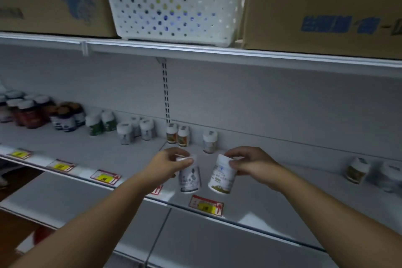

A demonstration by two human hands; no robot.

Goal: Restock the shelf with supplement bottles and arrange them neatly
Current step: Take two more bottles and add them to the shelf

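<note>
My left hand (168, 164) grips the white cap of a grey-labelled supplement bottle (189, 178), held just above the front of the grey shelf (272, 185). My right hand (250, 164) holds a white bottle with a green-banded label (221, 177) by its top, tilted slightly and close beside the first. Behind them, near the back wall, stand two orange-labelled bottles (177, 136) and a single pale bottle (210, 141). Several more bottles are grouped along the shelf to the left (65, 117).
A white perforated basket (174, 2) sits on the upper shelf between two cardboard boxes (326, 6). Two bottles (356, 169) stand at the far right of the shelf. Yellow and red price tags (206, 205) line the shelf's front edge.
</note>
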